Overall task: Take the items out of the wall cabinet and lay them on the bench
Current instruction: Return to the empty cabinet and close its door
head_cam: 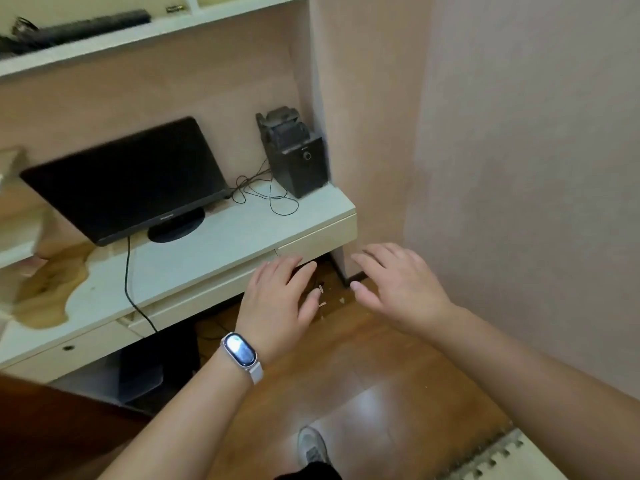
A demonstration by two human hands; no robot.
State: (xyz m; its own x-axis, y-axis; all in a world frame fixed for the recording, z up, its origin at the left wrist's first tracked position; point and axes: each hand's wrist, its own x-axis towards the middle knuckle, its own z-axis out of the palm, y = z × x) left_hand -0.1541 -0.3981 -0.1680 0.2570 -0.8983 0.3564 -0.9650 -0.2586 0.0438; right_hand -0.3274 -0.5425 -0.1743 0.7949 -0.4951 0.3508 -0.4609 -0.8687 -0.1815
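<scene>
Both hands are out in front, nothing in either grip. The left hand [277, 299], pale wristband [239, 351] on its wrist, hovers at the front edge of the surface [242, 233], fingers straight and spread. The right hand [398, 285] is just beside it over the wooden floor [346, 358], fingers spread too. Up top, a long black bar [93, 24] lies in the wall cabinet [156, 31], blurred. On the surface stand a dark monitor [128, 178] and, in the corner, a black speaker [298, 157].

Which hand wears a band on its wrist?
The left hand: a white fitness band circles its wrist, while the wrist of the right hand is bare.
</scene>
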